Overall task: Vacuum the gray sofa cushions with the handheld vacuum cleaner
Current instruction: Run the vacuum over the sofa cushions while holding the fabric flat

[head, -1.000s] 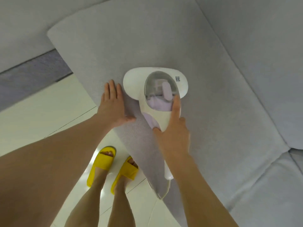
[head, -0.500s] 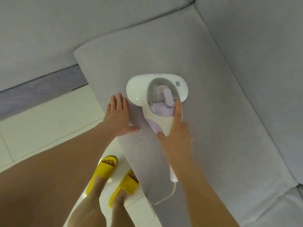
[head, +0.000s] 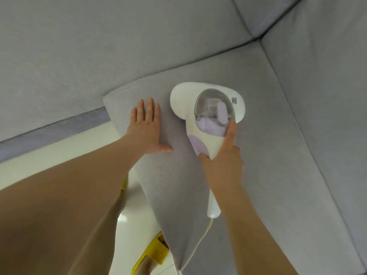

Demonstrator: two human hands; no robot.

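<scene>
Woven gray cushion (head: pixel 268 155) under flat left hand (head: pixel 146 130); right hand (head: pixel 222 165) round glossy vac (head: pixel 206 114).

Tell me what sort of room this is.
Probably a home living room: a gray corner sofa with big cushions, a glossy pale tiled floor, and a yellow slipper on the person's foot.

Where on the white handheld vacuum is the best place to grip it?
The narrow tapered handle of the white handheld vacuum with clear dust cup, approached from the cord end nearest the person. Its wide flat head lies on the gray seat cushion; the right hand already holds there.
</scene>
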